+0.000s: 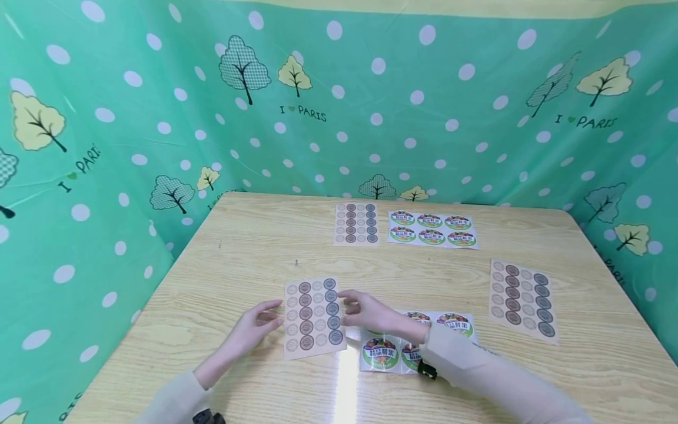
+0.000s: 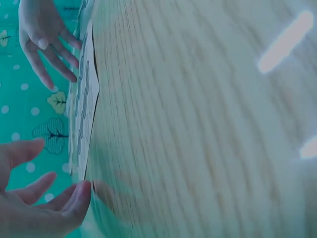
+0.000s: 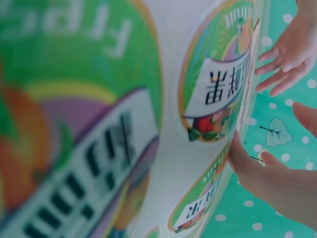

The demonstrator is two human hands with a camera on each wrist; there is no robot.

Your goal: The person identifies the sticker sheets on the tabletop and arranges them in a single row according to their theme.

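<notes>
A sheet of round stickers (image 1: 315, 318), in columns of pale, brown and grey-blue seals, lies on the wooden table between the two hands. At its left edge is my left hand (image 1: 253, 330), thumb and fingers apart, one fingertip right at the paper's edge in the left wrist view. My right hand (image 1: 368, 310) stands by the opposite edge with its fingertips over the border and its fingers spread. Under the right forearm lies a fruit label sheet (image 1: 354, 333), partly hidden by the arm; its green oval labels (image 3: 215, 74) fill much of the right wrist view.
Another round-sticker sheet (image 1: 356, 224) and a fruit label sheet (image 1: 432, 229) lie side by side toward the back. A third round-sticker sheet (image 1: 523, 300) lies at the right. Green patterned cloth (image 1: 339, 106) hangs behind and beside the table (image 1: 238, 253).
</notes>
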